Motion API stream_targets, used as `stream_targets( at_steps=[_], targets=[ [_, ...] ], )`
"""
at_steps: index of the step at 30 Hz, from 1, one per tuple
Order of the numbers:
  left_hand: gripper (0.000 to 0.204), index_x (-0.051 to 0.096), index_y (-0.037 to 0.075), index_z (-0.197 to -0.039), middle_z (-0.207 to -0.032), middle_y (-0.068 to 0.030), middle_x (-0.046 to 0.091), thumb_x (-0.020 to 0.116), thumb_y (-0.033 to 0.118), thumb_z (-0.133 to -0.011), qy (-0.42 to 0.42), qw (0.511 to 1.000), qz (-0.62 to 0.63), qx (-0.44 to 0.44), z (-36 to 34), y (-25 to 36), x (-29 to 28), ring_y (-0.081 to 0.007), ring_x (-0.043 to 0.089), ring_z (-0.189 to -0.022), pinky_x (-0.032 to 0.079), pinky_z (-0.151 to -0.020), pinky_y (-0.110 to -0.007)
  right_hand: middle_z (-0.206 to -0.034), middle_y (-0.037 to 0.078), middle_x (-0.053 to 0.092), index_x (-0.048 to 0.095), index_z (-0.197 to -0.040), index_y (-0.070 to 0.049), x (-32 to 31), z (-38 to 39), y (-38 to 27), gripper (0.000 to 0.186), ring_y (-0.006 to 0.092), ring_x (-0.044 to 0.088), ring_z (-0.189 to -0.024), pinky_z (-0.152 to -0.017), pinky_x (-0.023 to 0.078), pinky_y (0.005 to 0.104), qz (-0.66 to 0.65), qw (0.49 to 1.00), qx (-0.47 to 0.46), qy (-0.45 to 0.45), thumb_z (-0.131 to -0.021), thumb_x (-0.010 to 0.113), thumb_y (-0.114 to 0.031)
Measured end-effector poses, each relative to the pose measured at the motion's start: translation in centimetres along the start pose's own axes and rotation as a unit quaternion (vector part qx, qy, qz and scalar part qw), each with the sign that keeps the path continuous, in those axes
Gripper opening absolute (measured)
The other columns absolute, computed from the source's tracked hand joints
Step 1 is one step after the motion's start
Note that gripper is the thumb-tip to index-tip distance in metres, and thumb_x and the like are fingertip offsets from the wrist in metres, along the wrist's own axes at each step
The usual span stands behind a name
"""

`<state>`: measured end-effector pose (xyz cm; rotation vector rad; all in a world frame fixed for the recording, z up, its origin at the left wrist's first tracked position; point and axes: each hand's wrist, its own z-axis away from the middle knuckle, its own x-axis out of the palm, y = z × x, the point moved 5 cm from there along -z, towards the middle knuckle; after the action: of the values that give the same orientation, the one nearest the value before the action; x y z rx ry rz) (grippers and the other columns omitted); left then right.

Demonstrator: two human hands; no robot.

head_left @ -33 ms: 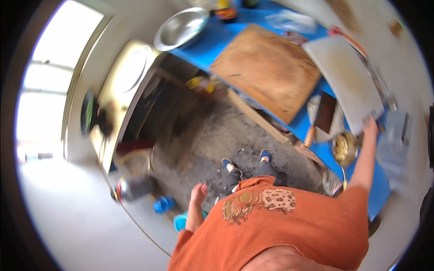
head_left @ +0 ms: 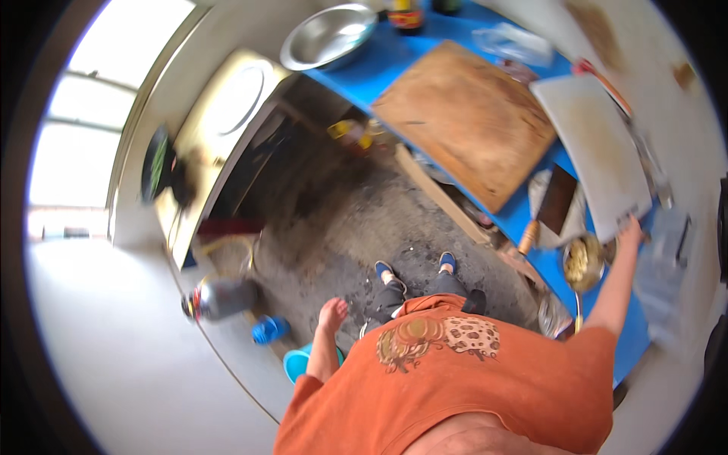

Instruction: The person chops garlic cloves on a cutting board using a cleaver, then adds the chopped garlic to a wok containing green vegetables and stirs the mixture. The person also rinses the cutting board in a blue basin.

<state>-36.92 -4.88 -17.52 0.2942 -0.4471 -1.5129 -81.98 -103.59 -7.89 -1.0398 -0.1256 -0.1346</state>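
On the blue table (head_left: 356, 77), beside the cleaver (head_left: 559, 199), is the white cutting board (head_left: 594, 148); the right hand (head_left: 629, 230) meets its near end, closure of the grip indeterminable. The left hand (head_left: 332, 313) hangs released, empty.

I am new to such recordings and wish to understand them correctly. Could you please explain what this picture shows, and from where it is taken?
No machine works here, only a person's two bare hands. The picture comes from a wide fisheye camera on the person's head, looking down, so straight edges bend. The orange shirt below is the wearer's. On the blue table are a wooden board, a white board, a cleaver, a metal basin and a bowl of pale pieces. The right hand has its fingers at the white board's near end; whether they grip it is hard to tell. The left hand is away from the table, with nothing visible in it.
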Motion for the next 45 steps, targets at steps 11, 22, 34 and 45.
stream_targets(
  at_steps=[11,22,34,45],
  targets=[
    [0.042,0.052,0.005,-0.128,-0.108,-0.0095,0.065,0.057,0.013,-0.087,0.118,0.921,-0.327,0.176,-0.6,5.1,-7.1,-0.0185,0.064,-0.083,0.052,-0.062,-0.032,-0.122,0.013,0.061,0.057,-0.121,0.004,32.0,26.8,-5.2,0.031,0.0212,0.059,-0.109,-0.096,0.044,0.0309,0.317,0.791,-0.516,-0.08,-0.094,0.055,-0.01],
    [0.045,0.048,0.009,-0.134,-0.129,-0.0186,0.057,0.047,0.019,-0.09,0.156,0.853,-0.482,-0.126,-0.6,-13.2,-22.8,-0.0292,0.057,-0.119,0.047,-0.095,-0.04,-0.092,0.01,0.068,0.068,-0.098,0.0,64.2,64.8,22.7,0.015,0.0195,0.064,-0.084,-0.075,0.05,0.0288,0.448,0.546,-0.449,-0.547,-0.087,0.057,-0.001],
    [0.025,0.059,0.006,-0.115,-0.096,-0.0073,0.067,0.052,0.009,-0.091,0.326,0.933,0.054,0.145,-6.0,8.8,-37.1,-0.0122,0.064,-0.07,0.048,-0.054,-0.024,-0.095,0.01,0.066,0.066,-0.09,-0.004,83.1,92.0,37.2,0.01,0.0304,0.062,-0.092,-0.084,0.048,0.0384,0.315,0.302,-0.607,-0.664,-0.08,0.063,-0.005],
    [0.025,0.064,0.004,-0.109,-0.099,-0.011,0.069,0.062,0.017,-0.087,0.205,0.971,-0.108,0.065,-11.1,14.0,-38.0,-0.0169,0.065,-0.093,0.051,-0.083,-0.031,-0.115,0.011,0.062,0.062,-0.111,-0.012,105.3,107.9,49.5,0.03,0.0284,0.065,-0.083,-0.068,0.054,0.0344,0.163,0.258,-0.679,-0.668,-0.082,0.061,-0.005]
  ],
)
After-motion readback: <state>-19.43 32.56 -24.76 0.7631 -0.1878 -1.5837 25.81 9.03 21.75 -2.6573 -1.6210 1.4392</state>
